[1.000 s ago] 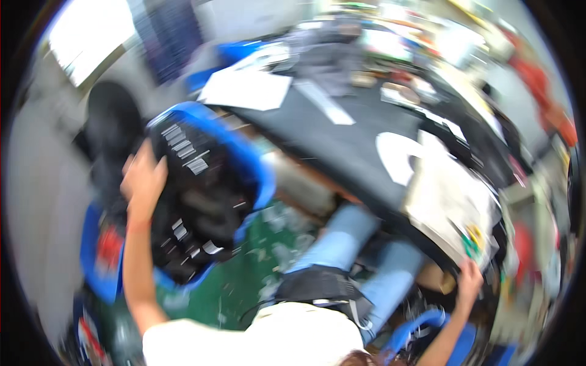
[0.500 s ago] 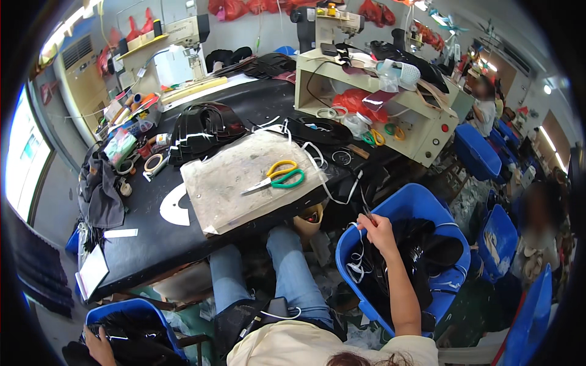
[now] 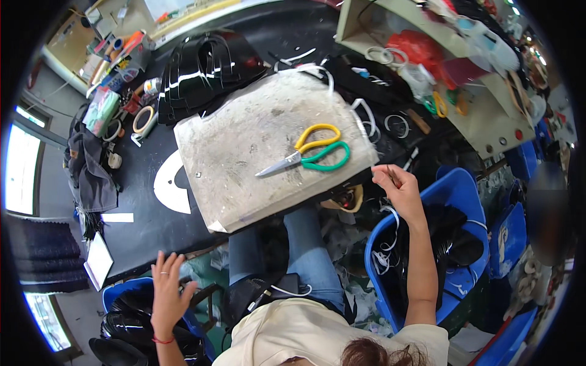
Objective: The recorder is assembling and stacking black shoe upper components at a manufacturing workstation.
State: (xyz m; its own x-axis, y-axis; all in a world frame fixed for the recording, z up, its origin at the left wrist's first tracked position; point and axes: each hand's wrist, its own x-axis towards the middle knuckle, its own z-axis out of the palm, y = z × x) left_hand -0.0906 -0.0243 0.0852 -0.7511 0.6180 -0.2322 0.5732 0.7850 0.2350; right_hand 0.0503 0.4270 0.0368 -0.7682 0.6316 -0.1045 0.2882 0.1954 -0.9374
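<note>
My left hand [image 3: 171,294] is raised with its fingers spread and nothing in them, over the edge of a blue bin [image 3: 125,285] of glossy black pieces [image 3: 128,326]. Beside the right corner of a worn pale board [image 3: 238,165], my right hand [image 3: 403,192] is closed in a pinch. Something small and dark shows between those fingers, too little of it to name. On the board lie scissors [image 3: 308,151] with one yellow and one green handle. Below my right hand stands another blue bin [image 3: 379,268] holding black pieces [image 3: 442,241] and white cord [image 3: 383,259].
A stack of shiny black strips [image 3: 207,76] sits behind the board on the black table [image 3: 137,235]. A white curved piece [image 3: 168,186] and a tape roll [image 3: 144,119] lie to the left. A beige machine housing [image 3: 482,131] stands at the right. Beneath the table is a small container [image 3: 347,201].
My left hand has come up from the black pieces in the left bin and spread its fingers. My right hand has moved from over the right bin toward the board's corner. The view has tilted down.
</note>
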